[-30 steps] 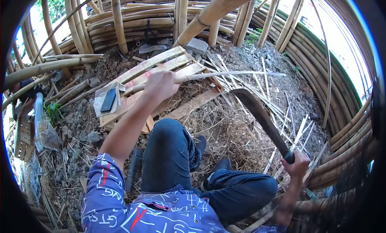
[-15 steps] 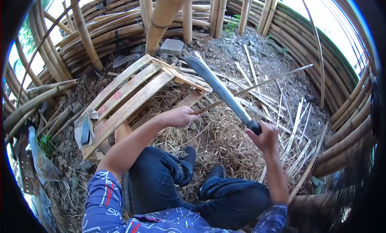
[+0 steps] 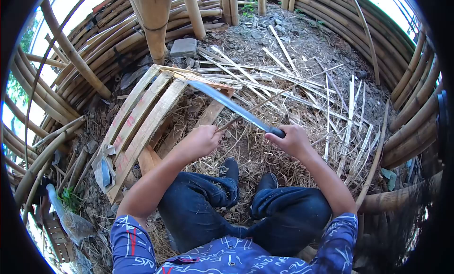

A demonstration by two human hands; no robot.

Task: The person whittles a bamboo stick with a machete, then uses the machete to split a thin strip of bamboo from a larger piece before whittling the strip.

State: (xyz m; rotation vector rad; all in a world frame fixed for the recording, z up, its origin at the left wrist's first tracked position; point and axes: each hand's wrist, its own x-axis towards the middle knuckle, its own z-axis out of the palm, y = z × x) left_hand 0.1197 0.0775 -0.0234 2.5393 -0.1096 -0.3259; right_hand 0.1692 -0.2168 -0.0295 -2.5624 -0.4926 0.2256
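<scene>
My right hand (image 3: pixel 289 140) is closed round the black handle of a machete (image 3: pixel 226 103), whose long blade points up and to the left. In my left hand (image 3: pixel 203 141) is the near end of a thin bamboo strip (image 3: pixel 279 94), which slants away to the upper right. The blade crosses over the strip a little beyond my left fist. Both hands are in front of my knees, above a litter of shavings (image 3: pixel 265 153). The machete's tip overlaps the corner of a wooden pallet (image 3: pixel 142 118) in this view.
Split bamboo strips (image 3: pixel 350 118) lie scattered on the ground ahead and to the right. A bamboo post (image 3: pixel 155 33) and a grey block (image 3: pixel 183 47) stand beyond the pallet. Stacked bamboo poles (image 3: pixel 340 23) wall the space. A cloth with a blue-grey object (image 3: pixel 104 170) rests on the pallet.
The machete has come down and left, its blade lying flatter across the strip. My left hand still grips the strip, slightly nearer me. The view has tilted and shifted.
</scene>
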